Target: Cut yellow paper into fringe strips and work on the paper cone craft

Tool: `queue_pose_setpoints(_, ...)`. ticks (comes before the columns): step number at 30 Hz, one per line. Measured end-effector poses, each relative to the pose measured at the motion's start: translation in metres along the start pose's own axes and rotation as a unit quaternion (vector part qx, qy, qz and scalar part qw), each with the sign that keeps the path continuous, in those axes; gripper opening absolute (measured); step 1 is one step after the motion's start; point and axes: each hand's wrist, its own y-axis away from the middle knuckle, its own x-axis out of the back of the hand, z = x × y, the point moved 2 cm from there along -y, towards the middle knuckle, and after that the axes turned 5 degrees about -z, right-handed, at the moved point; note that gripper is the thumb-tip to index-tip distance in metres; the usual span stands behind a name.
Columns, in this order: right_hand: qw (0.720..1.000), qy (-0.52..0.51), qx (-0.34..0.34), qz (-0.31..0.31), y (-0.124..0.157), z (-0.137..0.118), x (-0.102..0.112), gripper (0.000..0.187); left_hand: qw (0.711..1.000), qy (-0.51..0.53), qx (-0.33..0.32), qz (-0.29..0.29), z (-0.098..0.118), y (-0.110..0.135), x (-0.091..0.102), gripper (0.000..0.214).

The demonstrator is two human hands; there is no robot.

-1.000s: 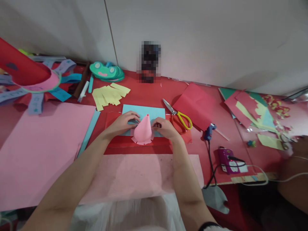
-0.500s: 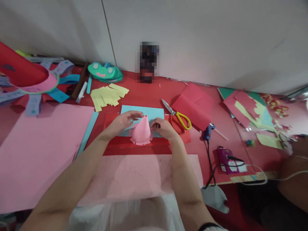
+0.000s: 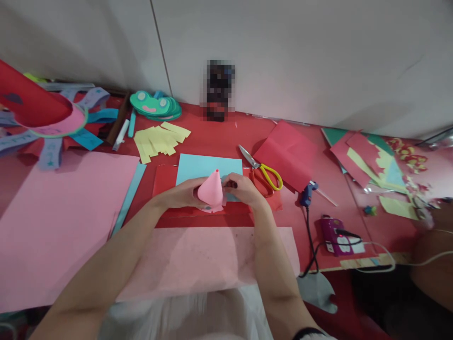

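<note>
A pink paper cone (image 3: 211, 186) stands upright with a small red tip and cut tabs around its base. My left hand (image 3: 182, 193) wraps around the lower left side of the cone, with a thumb at the base tabs. Close against the right side of the cone, my right hand (image 3: 242, 188) has its fingers curled into a pinch; what lies between them is hidden. Under the cone lie a light blue sheet (image 3: 208, 164) and a red sheet (image 3: 164, 179). Scissors with yellow and red handles (image 3: 260, 168) rest just beyond my right hand.
Right of the scissors are a red sheet (image 3: 286, 156), a blue glue gun (image 3: 307, 193) with its cord and a purple power box (image 3: 332, 229). Yellow strips (image 3: 159, 140) and green frog cutouts (image 3: 154, 106) lie behind. Large pink paper (image 3: 71, 217) covers the left. Someone sits at far right.
My left hand has come down from beside the cone's tip and closed around its lower left side. The right hand stays at the cone's right side.
</note>
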Motion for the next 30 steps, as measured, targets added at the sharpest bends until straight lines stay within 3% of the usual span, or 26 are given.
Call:
queue_pose_setpoints(9,0.999,-0.029,-0.018,0.019,0.0,-0.001,0.0,0.007,1.0,-0.002,0.008,0.009,-0.002,0.0,-0.001,0.066)
queue_pose_setpoints(16,1.0,-0.016,-0.018,0.016,-0.001,0.0,-0.001,0.008,1.0,0.012,0.006,-0.016,0.004,0.009,0.012,0.083)
queue_pose_setpoints(18,0.999,-0.023,-0.019,0.016,0.0,0.001,-0.002,0.008,0.999,0.019,0.022,-0.016,0.003,0.015,0.022,0.077)
queue_pose_setpoints(22,0.999,-0.029,-0.028,0.02,0.0,0.001,-0.002,0.008,0.997,0.063,0.018,0.043,-0.008,0.018,0.035,0.056)
queue_pose_setpoints(26,0.999,-0.025,-0.028,0.019,0.0,-0.002,-0.002,0.007,0.99,0.11,0.019,0.083,-0.016,0.012,0.033,0.039)
queue_pose_setpoints(30,0.998,-0.04,-0.036,0.022,0.0,-0.004,-0.002,0.008,0.978,0.166,0.0,0.123,-0.009,0.012,0.03,0.023)
